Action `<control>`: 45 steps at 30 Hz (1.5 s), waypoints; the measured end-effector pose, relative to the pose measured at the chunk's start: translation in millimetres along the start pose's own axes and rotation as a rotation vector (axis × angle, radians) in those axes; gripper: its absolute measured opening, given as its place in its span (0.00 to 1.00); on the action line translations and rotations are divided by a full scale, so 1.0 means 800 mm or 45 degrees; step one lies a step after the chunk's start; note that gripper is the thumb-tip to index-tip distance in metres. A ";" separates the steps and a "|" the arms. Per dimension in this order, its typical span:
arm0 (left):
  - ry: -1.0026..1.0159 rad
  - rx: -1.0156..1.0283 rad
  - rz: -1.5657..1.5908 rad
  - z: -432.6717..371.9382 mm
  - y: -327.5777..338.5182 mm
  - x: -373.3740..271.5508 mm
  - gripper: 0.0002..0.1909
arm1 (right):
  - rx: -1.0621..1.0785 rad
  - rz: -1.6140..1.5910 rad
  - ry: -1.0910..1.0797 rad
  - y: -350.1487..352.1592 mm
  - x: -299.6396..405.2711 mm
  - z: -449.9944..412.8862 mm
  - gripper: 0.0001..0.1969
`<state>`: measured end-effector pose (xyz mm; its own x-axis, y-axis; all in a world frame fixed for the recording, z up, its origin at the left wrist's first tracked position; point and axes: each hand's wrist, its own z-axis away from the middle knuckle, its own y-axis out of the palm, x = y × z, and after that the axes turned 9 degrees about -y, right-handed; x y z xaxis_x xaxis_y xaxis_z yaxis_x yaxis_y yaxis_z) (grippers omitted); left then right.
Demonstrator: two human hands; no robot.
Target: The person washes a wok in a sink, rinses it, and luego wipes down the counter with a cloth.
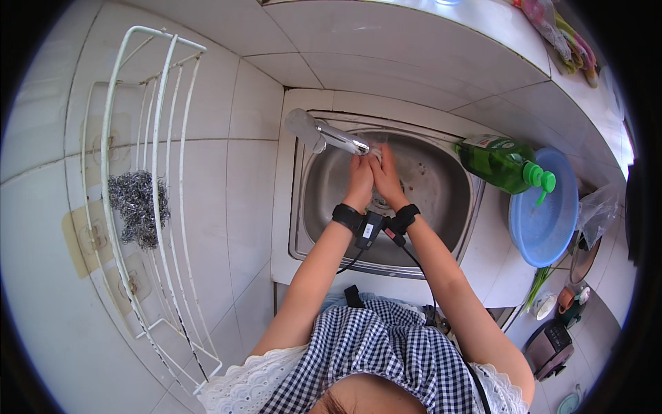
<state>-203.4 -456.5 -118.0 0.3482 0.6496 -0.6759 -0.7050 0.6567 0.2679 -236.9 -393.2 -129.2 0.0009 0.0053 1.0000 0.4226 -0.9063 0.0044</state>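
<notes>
My left hand point(360, 180) and my right hand point(387, 175) are side by side, touching, under the spout of a chrome faucet point(341, 138). Clear water point(376, 151) seems to run over the fingertips. No object shows in either hand, but the palms and most of the fingers are hidden from above. Below them lies the stainless steel sink point(439, 202), with small dark bits on its bottom around the drain point(381, 202). A black strap with a small device circles each wrist.
A white wire rack point(158, 103) with steel wool point(138, 207) hangs on the left tiled wall. At the sink's right rim lies a green dish soap bottle point(494, 160), its pump over a blue plastic basin point(548, 217). Farther right are a plastic bag point(597, 212) and green stalks point(536, 287).
</notes>
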 end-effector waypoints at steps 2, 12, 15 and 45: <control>0.083 -0.052 -0.115 -0.013 0.001 0.007 0.12 | 0.024 0.303 -0.215 -0.001 0.007 -0.004 0.10; 0.322 -0.200 -0.590 -0.021 -0.004 -0.001 0.15 | 0.030 0.360 -0.073 0.001 0.020 -0.010 0.15; 0.261 -0.208 -0.584 -0.018 -0.009 -0.005 0.15 | 0.063 0.405 -0.033 0.004 0.005 -0.009 0.17; -0.154 -0.028 -0.224 0.044 -0.010 -0.038 0.31 | 0.008 -0.607 0.631 -0.032 0.022 0.023 0.15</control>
<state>-186.7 -468.1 -75.2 0.5375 0.5679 -0.6233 -0.6396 0.7563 0.1376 -231.0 -361.8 -111.7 -0.6005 0.2074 0.7723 0.2792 -0.8507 0.4455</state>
